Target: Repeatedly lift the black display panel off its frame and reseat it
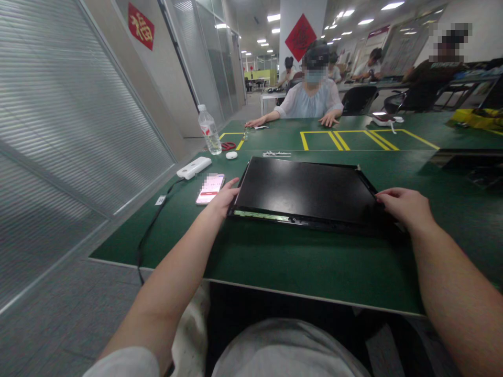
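A flat black display panel (306, 191) lies on the green table (298, 262) in front of me, its near edge raised a little and showing a pale strip. My left hand (223, 198) grips the panel's near left corner, thumb on top. My right hand (404, 206) holds the near right corner, fingers curled over the edge.
Left of the panel lie a phone (210, 189), a white power bank (194, 167) with a black cable, a water bottle (209, 130), red scissors and a small white case. A person sits across the table (312, 99), hands on it. Others work farther back.
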The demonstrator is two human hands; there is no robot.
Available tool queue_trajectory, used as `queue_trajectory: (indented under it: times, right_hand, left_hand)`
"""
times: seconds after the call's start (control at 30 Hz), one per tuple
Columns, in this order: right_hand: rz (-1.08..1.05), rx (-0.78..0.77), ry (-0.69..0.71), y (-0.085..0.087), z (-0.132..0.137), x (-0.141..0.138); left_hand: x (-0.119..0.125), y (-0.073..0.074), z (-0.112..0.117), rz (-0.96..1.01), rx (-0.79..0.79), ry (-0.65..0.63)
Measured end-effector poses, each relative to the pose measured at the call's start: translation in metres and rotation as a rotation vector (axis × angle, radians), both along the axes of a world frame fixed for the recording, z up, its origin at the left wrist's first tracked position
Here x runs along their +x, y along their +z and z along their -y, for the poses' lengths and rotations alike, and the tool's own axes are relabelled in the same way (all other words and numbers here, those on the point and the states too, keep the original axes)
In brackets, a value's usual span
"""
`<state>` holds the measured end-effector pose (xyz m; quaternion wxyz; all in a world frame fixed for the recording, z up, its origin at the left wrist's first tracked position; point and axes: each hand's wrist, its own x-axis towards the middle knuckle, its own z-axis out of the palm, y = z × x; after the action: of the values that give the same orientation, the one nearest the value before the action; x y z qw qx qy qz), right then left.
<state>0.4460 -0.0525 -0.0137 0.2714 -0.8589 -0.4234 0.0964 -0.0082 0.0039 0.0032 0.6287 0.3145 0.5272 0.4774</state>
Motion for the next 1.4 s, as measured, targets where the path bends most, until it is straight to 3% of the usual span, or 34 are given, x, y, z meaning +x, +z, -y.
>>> queue_trajectory:
  times: [0.37, 1.03, 1.4]
  right_hand:
    - [0.001, -0.007, 0.0, 0.0005, 0.0006, -0.001]
    - [0.06, 0.011, 0.034, -0.0014, 0.0001, 0.0001]
    - [0.036, 0.011, 0.033, -0.0012, 0.0, 0.0016]
  left_hand:
    - [0.0005, -0.0009, 0.0039, -0.008, 0.107, -0.093]
    - [0.0021, 0.001, 0.0052, -0.12, 0.251, -0.07]
    - [0.0062, 0.0044, 0.0048, 0.085, 0.385, -0.147]
